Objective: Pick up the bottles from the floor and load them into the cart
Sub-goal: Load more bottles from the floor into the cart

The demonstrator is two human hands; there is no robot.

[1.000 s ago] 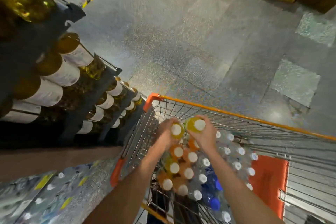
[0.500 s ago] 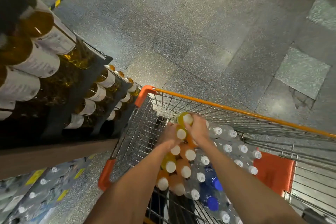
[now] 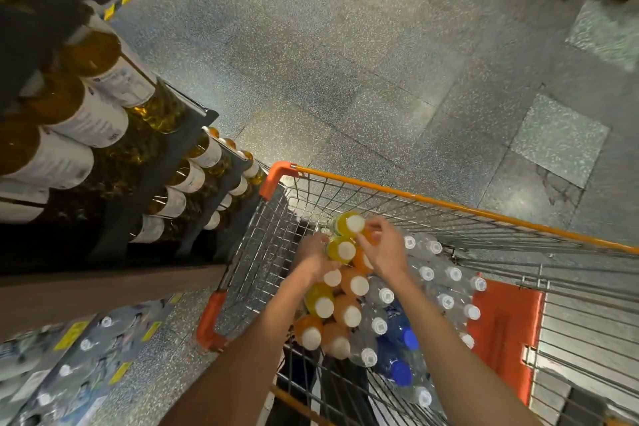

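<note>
Bottles of amber liquid with white paper labels [image 3: 103, 121] lie stacked on dark shelving at the far left, above shrink-wrapped packs of clear bottles [image 3: 69, 356] on the speckled stone floor [image 3: 345, 62]. Next comes the wire cart [image 3: 449, 206], a steel grid with orange plastic rim and corners. Inside, the left hand [image 3: 313, 258] curls round a yellow bottle [image 3: 340, 249] with a round white cap; the right hand [image 3: 385, 249] grips a second yellow bottle [image 3: 349, 223] just behind it. Both stand at the head of a row of orange bottles [image 3: 349, 287]. Clear ribbed water bottles [image 3: 432, 273], some blue-capped, fill the cart's right side.
</note>
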